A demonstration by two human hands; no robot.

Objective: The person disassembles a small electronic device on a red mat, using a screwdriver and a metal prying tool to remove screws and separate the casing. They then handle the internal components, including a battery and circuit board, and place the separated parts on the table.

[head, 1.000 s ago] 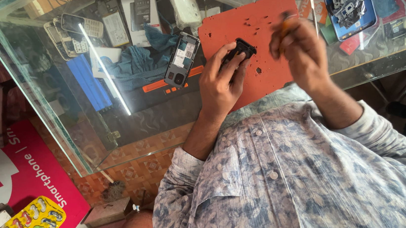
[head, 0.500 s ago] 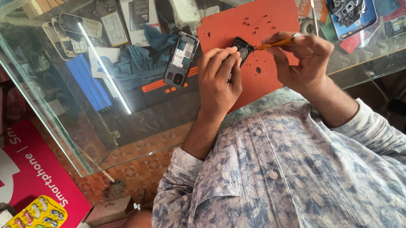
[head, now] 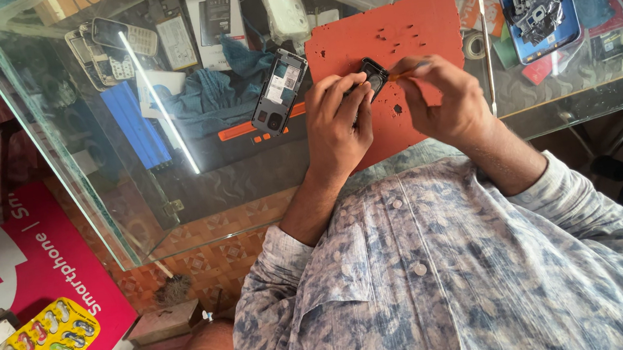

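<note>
The left hand (head: pixel 337 123) pinches a small black phone part (head: pixel 373 76) over the orange mat (head: pixel 419 27) on the bench; the right hand (head: pixel 441 98) grips a thin tool (head: pixel 399 75) at its edge — loose screws (head: pixel 393 38) out, opened phone (head: pixel 278 93) aside, reassembly undone.

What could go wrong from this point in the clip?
The loose screws scattered on the orange mat sit close to both hands and might get brushed off. The left hand pinches the small black part only at its edge, so the orange-handled tool in the right hand might slip and gouge it.
</note>
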